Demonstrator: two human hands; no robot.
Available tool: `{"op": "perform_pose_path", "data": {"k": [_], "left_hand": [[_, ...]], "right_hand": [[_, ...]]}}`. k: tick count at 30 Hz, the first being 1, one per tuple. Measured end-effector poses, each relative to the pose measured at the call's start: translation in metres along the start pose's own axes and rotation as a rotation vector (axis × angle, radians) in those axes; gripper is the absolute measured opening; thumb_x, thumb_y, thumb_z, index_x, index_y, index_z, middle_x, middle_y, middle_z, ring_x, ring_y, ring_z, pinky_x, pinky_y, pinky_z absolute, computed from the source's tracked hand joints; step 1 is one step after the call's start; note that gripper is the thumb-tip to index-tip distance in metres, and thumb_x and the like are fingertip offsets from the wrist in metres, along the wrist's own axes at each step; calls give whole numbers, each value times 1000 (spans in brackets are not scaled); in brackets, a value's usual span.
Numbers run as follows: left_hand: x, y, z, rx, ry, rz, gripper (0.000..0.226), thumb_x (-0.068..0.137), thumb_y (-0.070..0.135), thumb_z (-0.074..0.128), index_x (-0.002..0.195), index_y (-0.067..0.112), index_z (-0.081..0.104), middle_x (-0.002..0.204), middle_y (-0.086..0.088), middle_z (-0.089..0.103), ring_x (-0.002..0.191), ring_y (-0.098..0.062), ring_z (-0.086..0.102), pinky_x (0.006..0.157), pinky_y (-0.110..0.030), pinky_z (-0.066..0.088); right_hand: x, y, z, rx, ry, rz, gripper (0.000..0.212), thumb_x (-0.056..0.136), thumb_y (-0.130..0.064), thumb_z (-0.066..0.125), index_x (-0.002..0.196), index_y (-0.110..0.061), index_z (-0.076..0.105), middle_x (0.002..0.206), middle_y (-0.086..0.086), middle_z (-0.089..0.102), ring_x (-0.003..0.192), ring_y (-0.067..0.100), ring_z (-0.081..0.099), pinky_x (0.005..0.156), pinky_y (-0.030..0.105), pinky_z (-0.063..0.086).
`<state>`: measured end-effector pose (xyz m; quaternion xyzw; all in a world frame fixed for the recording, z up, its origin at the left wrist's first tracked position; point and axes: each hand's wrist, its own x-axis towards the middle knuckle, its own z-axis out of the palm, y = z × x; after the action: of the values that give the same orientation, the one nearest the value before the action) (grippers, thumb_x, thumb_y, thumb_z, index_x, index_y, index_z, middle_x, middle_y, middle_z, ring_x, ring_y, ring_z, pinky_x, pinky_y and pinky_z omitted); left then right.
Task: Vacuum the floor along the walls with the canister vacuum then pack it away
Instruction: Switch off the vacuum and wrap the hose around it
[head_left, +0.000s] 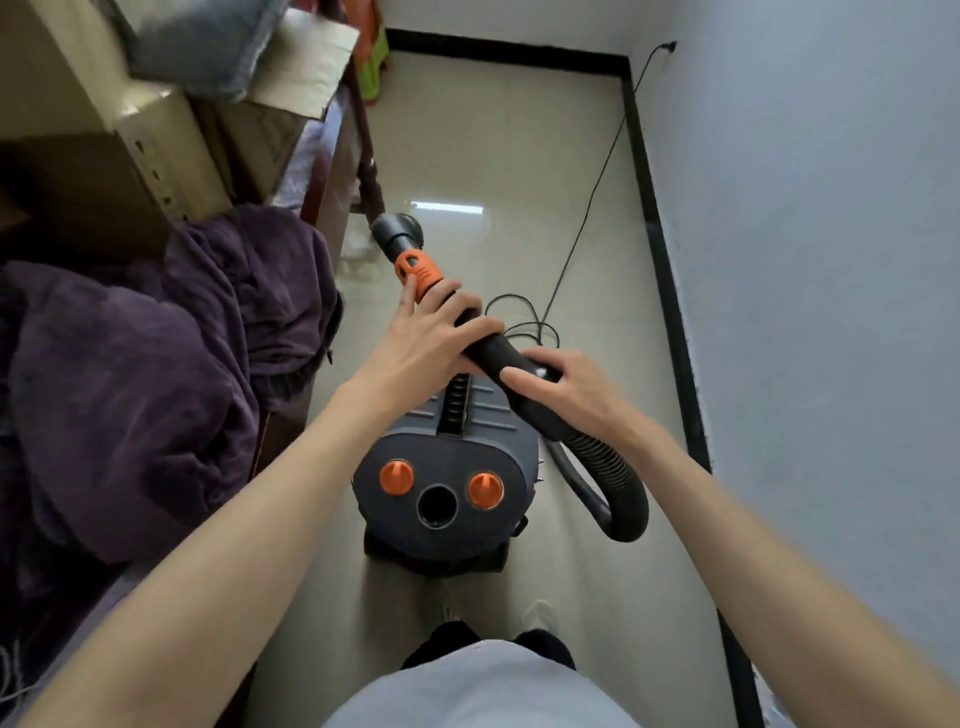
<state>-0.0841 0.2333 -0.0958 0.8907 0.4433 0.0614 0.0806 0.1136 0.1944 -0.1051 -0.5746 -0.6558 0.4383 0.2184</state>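
While both hands grip the black curved plastic hose handle (498, 358), I judge packing-away underway.
Left hand (421, 343) thumbs orange collar (418, 269); right hand (558, 379) clasps bend; next, detach nozzle.

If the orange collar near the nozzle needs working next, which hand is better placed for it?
Probably the left hand: its fingers already reach the orange collar on the wand. The right hand grips the hose handle farther back, nearer the canister.

The vacuum (447, 467) looks like matt dark plastic with glossy orange plastic knobs (396, 477); its hose (608, 467) is ribbed black plastic. The floor (498, 156) is smooth, glossy tile. The purple blanket (130, 374) is soft, crumpled cloth. Boxes (130, 130) look like matt cardboard.
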Motion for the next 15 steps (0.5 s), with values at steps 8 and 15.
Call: {"op": "perform_pose_path", "data": {"k": [8,15], "left_hand": [[13,-18,-48,-67,178,-12,44,84,15,68,126,10,57,130,-17,49,140,-39,22,112,-61,10],[28,7,-43,-604,288,-323,58,91,11,60,143,9,34,141,-11,43,133,-23,38,112,-38,31]], "right_hand": [[-27,3,-27,14,48,66,21,84,-20,74,99,-23,58,82,-7,60,73,4,56,71,26,43],[10,-32,-34,355,146,87,16,91,-22,65,102,-11,58,81,2,62,69,7,62,66,23,52]]}}
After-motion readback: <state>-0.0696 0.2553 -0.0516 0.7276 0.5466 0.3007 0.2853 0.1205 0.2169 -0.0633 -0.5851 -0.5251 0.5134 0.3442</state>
